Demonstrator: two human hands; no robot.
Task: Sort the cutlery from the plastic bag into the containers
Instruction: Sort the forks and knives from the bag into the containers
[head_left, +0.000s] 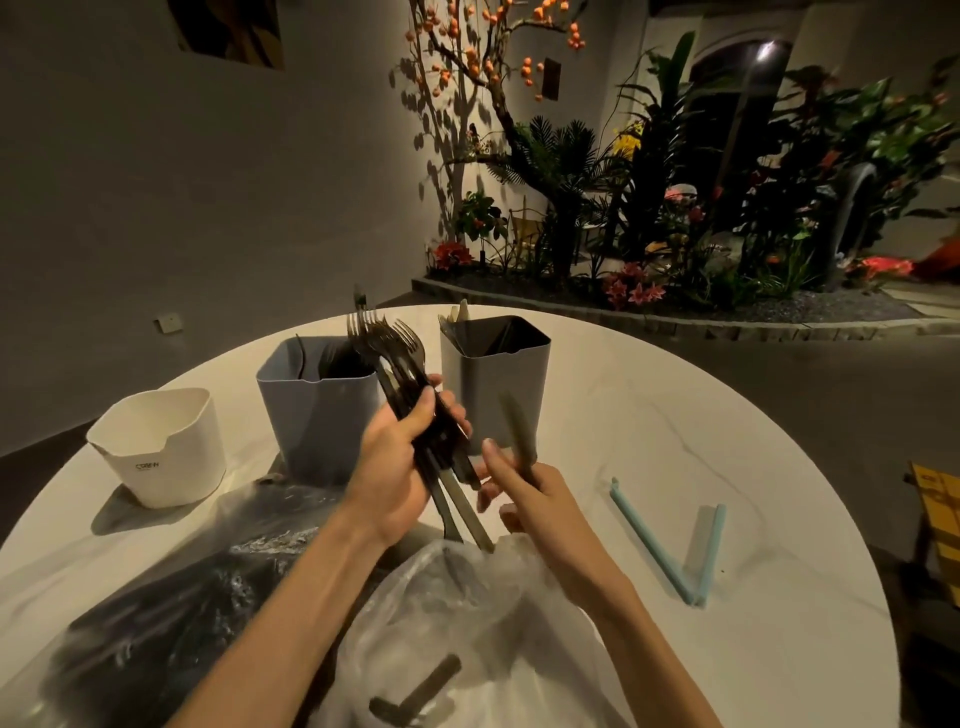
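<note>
My left hand (400, 467) grips a bundle of forks (387, 343), tines pointing up and away, handles sticking out below the palm. My right hand (524, 493) holds a single blurred piece of cutlery (517, 431) upright; I cannot tell which kind. Both hands hover above the crumpled clear plastic bag (467, 613), where more dark cutlery (415, 691) lies inside. Behind the hands stand two grey containers: the left one (311, 415) holds dark cutlery, the right one (493, 374) holds a few pale pieces. A white container (161, 447) stands further left.
A light blue bag clip (670, 551) lies open in a V on the round white table (727, 415) to the right. More plastic wrap with dark contents (171, 613) spreads at the left front. A planter with plants lies beyond the table.
</note>
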